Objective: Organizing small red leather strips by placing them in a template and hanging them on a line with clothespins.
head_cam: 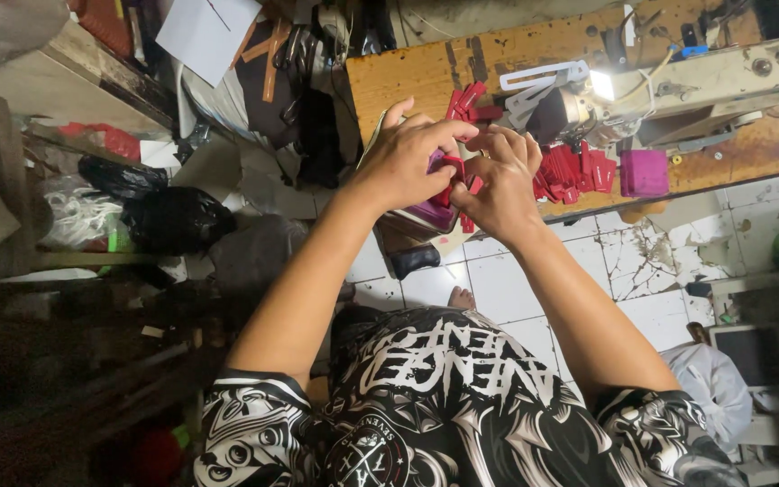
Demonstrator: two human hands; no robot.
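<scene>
Both hands meet above the near edge of the wooden worktop (407,77). Left hand (407,158) and right hand (498,180) jointly pinch a purple piece (435,212) with red strips (462,180). More red strips (574,171) lie beside the sewing machine (714,81).

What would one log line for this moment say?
left hand: holds purple piece | right hand: pinches red strip | sewing machine: behind
</scene>
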